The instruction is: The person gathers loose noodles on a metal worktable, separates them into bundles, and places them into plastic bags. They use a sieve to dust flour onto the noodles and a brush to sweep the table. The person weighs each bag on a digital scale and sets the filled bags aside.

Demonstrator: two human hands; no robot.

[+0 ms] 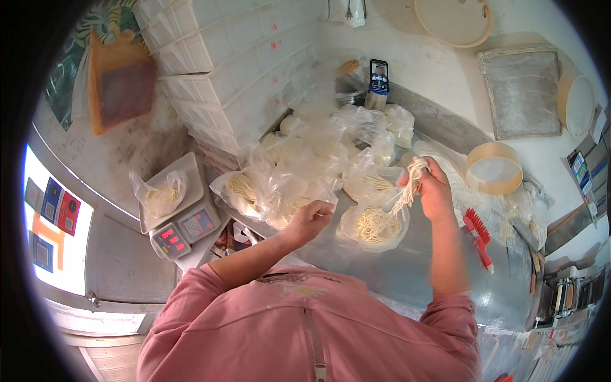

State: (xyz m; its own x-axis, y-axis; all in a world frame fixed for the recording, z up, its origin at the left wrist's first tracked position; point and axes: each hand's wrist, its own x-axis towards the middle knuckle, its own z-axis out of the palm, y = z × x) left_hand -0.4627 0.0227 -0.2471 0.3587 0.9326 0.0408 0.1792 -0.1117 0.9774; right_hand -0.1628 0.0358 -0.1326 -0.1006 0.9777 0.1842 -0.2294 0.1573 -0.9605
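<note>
My right hand [433, 187] is raised, gripping a bunch of pale fresh noodles [409, 193] whose loose ends hang down. Right below them, an open clear plastic bag [398, 234] on the steel table holds a heap of noodles [374, 224]. My left hand [309, 222] is curled at the edge of a neighbouring plastic bag [293, 193]; whether its fingers pinch the film is not clear. More bagged noodles [242, 188] lie to the left, and another noodle bag [372, 184] sits just behind the open one.
A digital scale [176, 236] at left carries a bag of noodles [164, 193] on its pan. White plastic crates [229, 71] are stacked behind. On the steel table [382, 267] lie a red brush [477, 236], a round sieve [494, 169] and flour [444, 160]. A phone [379, 76] stands at the back.
</note>
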